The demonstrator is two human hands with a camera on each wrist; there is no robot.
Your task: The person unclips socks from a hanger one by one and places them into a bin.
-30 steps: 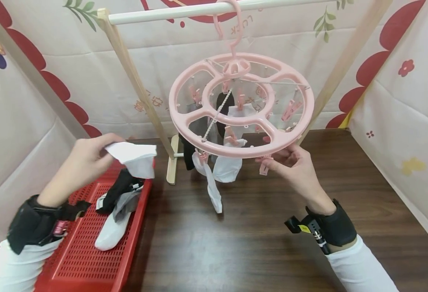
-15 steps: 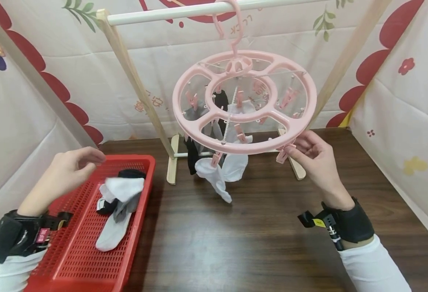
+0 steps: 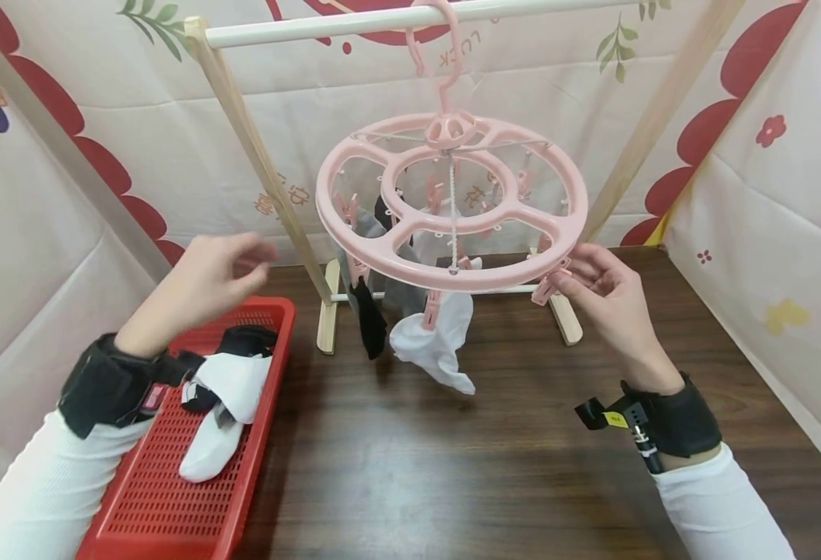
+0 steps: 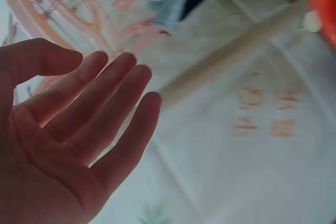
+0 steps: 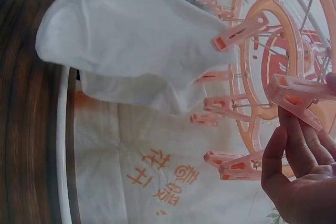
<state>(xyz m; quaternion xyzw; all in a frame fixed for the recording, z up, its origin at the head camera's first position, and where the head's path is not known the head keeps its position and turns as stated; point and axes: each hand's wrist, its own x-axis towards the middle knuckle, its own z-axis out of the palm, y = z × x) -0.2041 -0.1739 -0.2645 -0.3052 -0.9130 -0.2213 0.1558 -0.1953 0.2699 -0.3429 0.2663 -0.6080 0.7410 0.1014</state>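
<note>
A pink round clip hanger hangs from a rail, with socks pegged beneath it. My right hand is at its right rim and pinches a pink clothespin between thumb and fingers. That clothespin bears no sock. My left hand is in the air above the red basket, left of the hanger. Its fingers are loosely extended and hold nothing, as the left wrist view shows. A white sock hangs from the front clip. To its left hangs a black sock.
The red basket on the left holds white, black and grey socks. A wooden rack post and a white rail frame the hanger. Brown tabletop lies in front. Printed cloth walls surround the table.
My left hand let go of a white sock into the basket, then moved up and right toward the hanger. The hanger has turned, swinging its socks round. My right hand shifted slightly right.
</note>
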